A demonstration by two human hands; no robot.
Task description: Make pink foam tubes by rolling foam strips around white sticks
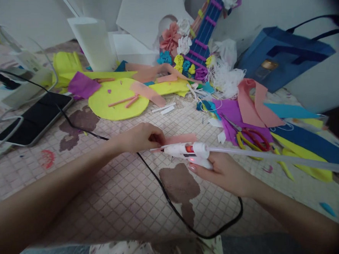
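Note:
My right hand [225, 173] is closed round the handle of a white glue gun [188, 150], and a small red light shows on its body. A long translucent glue stick [263, 154] juts from the back of the gun to the right. My left hand [141, 138] is closed, its fingertips pinching the left end of a peach paper strip [183, 138] above the table. A thin pale edge or stick runs along that strip; I cannot tell which. The gun's nozzle points left, close to the left fingertips, and whether it touches the strip is unclear.
A black cord [168, 200] loops across the tiled-pattern tablecloth below both hands. Scissors [252, 139] and coloured paper lie to the right, with a blue bag [286, 56] behind. A phone [35, 118] rests at left. At the back stands a blue guitar-shaped craft [202, 37] with paper flowers.

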